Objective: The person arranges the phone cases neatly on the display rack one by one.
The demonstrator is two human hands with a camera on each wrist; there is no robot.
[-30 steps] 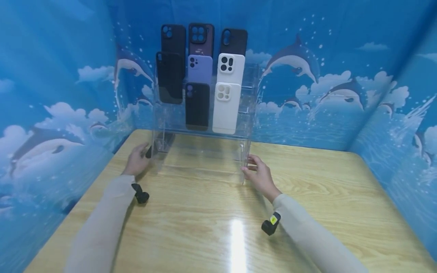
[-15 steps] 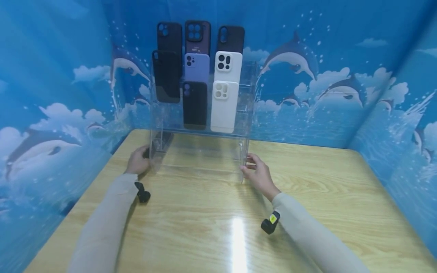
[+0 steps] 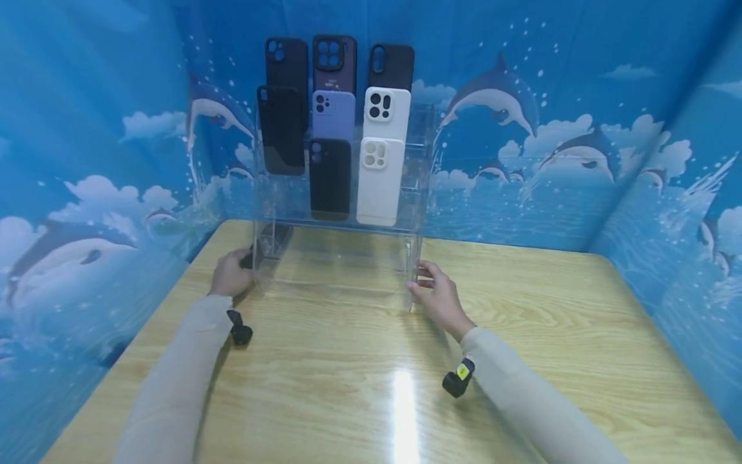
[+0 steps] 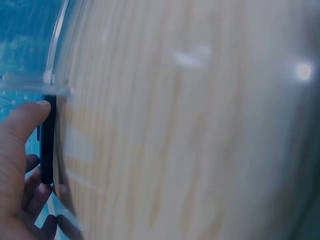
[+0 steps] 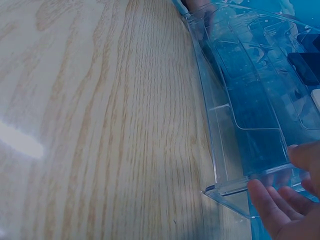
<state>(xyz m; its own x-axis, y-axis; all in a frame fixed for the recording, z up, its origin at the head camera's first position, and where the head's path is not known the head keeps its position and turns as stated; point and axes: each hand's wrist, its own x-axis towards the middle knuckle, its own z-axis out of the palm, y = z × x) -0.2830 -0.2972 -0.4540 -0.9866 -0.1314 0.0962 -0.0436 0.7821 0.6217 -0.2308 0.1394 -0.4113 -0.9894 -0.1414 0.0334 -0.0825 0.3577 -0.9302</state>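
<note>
A clear acrylic display stand rises in tiers on the table. Low by its left side, my left hand holds a black phone case. The thumb lies against the case's edge and the fingers are on its far side in the left wrist view. On the stand's opposite side, my right hand grips the lower edge, thumb at the front and fingers along the outside. Cases stand on the tiers: white ones, a purple one, a black one and more dark ones behind.
The wood-grain table extends around the stand, with a bright light reflection near its front. A blue curtain printed with dolphins closes off the back and both sides.
My left hand has edged closer to the stand, and less of the black phone case shows beside it. The right hand stays at the stand's edge, while the head view has shifted slightly.
</note>
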